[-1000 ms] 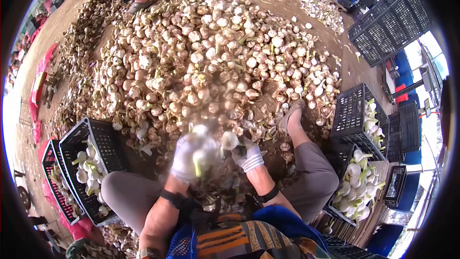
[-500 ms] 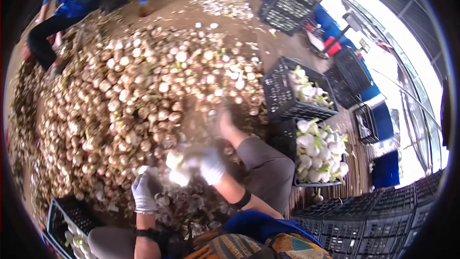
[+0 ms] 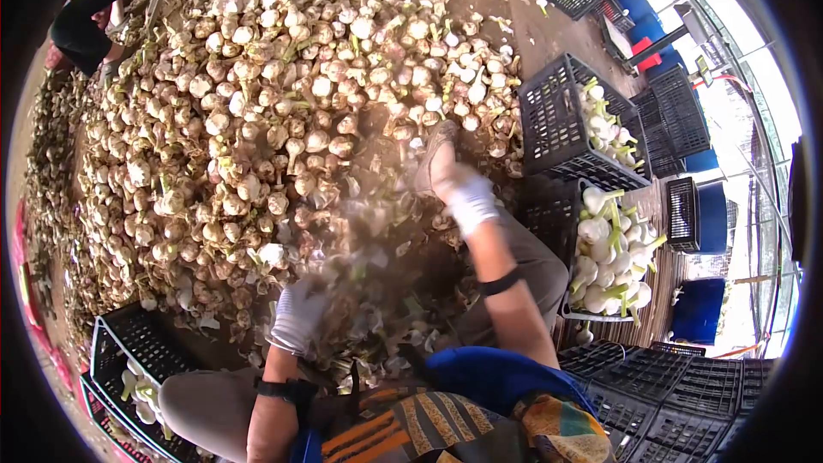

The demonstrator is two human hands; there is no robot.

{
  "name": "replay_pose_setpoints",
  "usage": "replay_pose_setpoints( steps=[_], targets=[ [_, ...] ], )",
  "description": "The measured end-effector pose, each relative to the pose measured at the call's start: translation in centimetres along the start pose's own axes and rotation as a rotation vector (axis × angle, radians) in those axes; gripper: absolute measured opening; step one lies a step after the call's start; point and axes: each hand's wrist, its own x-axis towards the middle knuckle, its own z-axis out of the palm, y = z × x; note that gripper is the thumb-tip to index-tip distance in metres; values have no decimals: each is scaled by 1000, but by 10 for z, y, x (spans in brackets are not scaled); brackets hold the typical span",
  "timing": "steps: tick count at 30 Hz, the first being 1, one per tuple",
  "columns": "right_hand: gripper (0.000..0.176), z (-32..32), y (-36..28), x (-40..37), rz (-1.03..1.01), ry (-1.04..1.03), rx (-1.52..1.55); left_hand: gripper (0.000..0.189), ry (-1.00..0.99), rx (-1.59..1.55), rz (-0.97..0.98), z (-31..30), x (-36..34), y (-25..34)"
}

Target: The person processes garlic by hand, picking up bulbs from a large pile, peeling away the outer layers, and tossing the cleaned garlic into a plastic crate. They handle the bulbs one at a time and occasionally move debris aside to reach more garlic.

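Note:
My left hand (image 3: pixel 300 315), in a white glove, is low over a layer of loose garlic skins (image 3: pixel 377 317). Its fingers are blurred, so what they hold, if anything, does not show. Just beyond it, at the edge of a large heap of unpeeled garlic bulbs (image 3: pixel 231 146), lies a white garlic bulb (image 3: pixel 271 255). My right hand (image 3: pixel 470 199), gloved too, is farther forward and to the right, in front of my shin and near my foot (image 3: pixel 439 159). Motion smears its fingers, and nothing can be made out in them.
To my right stand two black crates, a farther crate (image 3: pixel 553 111) and a nearer crate of clean white garlic (image 3: pixel 609 257). Another crate (image 3: pixel 129 343) with garlic is at my left knee. Stacked crates (image 3: pixel 651 394) line the lower right. A person's leg (image 3: pixel 81 30) shows at upper left.
My right hand has moved right and forward, away from my left hand. White garlic blurred between the hands earlier is gone from there. The view has shifted, with the heap now higher in it.

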Motion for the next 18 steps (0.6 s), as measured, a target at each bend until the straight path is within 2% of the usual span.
replay_pose_setpoints(
  steps=[1,2,3,4,6,8,10,12,13,14,16,17,18],
  targets=[
    [41,45,69,26,-237,88,-413,21,-21,16,-11,0,0,-2],
    [55,66,70,23,-156,11,-689,21,-23,18,-20,1,0,-2],
    [73,66,49,11,94,-194,-823,20,-22,60,-40,1,-1,-2],
    [83,73,76,14,11,-89,-851,20,-19,103,-60,0,-1,-5],
    [87,73,112,24,-57,-39,-760,19,-9,130,-37,-1,-2,-15],
    [68,71,144,40,2,-6,-716,19,11,232,71,0,-4,-20],
    [48,69,171,57,96,20,-603,20,-1,222,44,-3,-2,-23],
    [29,84,203,77,70,82,-392,21,-26,184,9,-1,-3,-24],
    [20,108,241,99,-66,166,-230,22,-34,204,65,0,-1,-23],
    [11,157,311,144,-397,396,-8,22,-32,205,60,1,2,-19],
    [47,140,182,53,-430,-47,-245,22,-15,160,99,2,2,-10],
    [65,150,153,36,-411,-45,-209,25,18,128,134,3,2,-13],
    [84,160,127,22,-393,-44,-170,29,3,83,-7,-2,0,2]
  ],
)
